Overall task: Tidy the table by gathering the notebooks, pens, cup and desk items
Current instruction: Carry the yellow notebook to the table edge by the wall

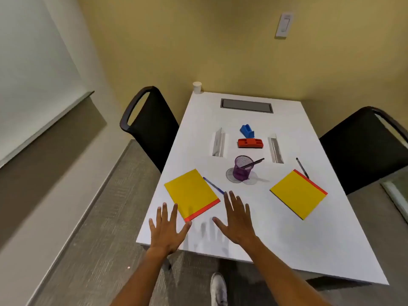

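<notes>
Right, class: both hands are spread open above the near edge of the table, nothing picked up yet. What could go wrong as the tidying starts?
1. The white cup stands at the far corner of the table; a long reach might knock it off.
2. The purple mesh holder has a pen leaning out, so a brush from the right hand could tip it.
3. The blue pen lies beside the left yellow notebook; sliding the notebook might roll it away.

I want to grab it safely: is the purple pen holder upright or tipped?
Upright. The purple pen holder stands on its base on the table, open mouth up, with one pen leaning out.
</notes>
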A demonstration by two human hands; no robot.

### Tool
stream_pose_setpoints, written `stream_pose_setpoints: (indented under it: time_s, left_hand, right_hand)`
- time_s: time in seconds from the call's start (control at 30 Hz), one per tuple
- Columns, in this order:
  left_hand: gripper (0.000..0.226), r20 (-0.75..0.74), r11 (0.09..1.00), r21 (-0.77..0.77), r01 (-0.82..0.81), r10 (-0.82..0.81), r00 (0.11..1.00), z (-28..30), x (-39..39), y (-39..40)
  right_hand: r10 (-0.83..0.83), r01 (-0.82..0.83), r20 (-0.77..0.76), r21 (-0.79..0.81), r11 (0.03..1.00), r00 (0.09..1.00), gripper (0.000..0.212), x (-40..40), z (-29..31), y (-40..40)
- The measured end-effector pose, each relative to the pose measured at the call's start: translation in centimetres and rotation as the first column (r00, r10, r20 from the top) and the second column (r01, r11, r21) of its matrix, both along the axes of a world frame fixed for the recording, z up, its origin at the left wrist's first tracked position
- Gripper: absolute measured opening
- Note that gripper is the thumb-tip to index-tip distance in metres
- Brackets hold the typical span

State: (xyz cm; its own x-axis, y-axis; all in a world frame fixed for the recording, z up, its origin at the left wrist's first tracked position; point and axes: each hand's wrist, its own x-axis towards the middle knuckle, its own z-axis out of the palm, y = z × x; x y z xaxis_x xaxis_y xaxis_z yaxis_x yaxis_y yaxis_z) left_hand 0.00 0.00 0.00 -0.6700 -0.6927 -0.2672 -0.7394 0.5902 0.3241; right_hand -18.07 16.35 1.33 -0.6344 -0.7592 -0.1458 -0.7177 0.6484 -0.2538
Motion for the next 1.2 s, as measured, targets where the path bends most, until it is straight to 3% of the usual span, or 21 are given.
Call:
stream_pose_setpoints:
  time_s: [0.23,0.37,0.47,0.77,0.9,1.03,1.2]
  left_hand:
    - [0.086,0.082,0.971,0.178,-0.16,0.147,0.986,-2.5,-2.2,-0.1]
    - [0.09,0.105,0.938,0.257,-0.231,0.21,0.972,-3.6,-3.7,-0.3]
    - [0.083,0.153,0.916,0.299,-0.266,0.229,0.961,-4.4,-4.7,-0.2]
    - [0.075,0.161,0.883,0.373,-0.285,0.241,0.957,-5.9,-7.0,-0.3]
    - [0.072,0.079,0.847,0.404,-0.345,0.343,0.936,-5.7,-8.0,-0.4]
    - [0.059,-0.097,0.741,0.534,-0.407,0.532,0.841,-5.2,-9.0,-0.4]
    - [0.076,-0.071,0.382,0.776,-0.502,0.843,0.533,-4.4,-8.8,-1.6]
  right_hand:
    - [0.058,-0.068,0.17,0.054,0.996,0.984,0.094,-3.4,-2.8,-3.7]
    - [0.129,-0.156,0.221,0.105,0.982,0.967,0.11,-5.9,-4.7,-5.5]
    - [0.165,-0.207,0.268,0.136,0.969,0.949,0.088,-7.0,-5.7,-6.4]
    - [0.135,-0.212,0.355,0.19,0.959,0.925,0.081,-8.5,-7.4,-8.2]
    - [0.074,-0.131,0.405,0.114,0.985,0.911,0.073,-8.9,-7.4,-9.1]
    - [-0.053,0.021,0.501,0.069,0.997,0.864,0.069,-9.0,-6.9,-10.4]
    - [-0.201,0.225,0.598,0.034,0.974,0.776,0.052,-10.1,-6.2,-11.7]
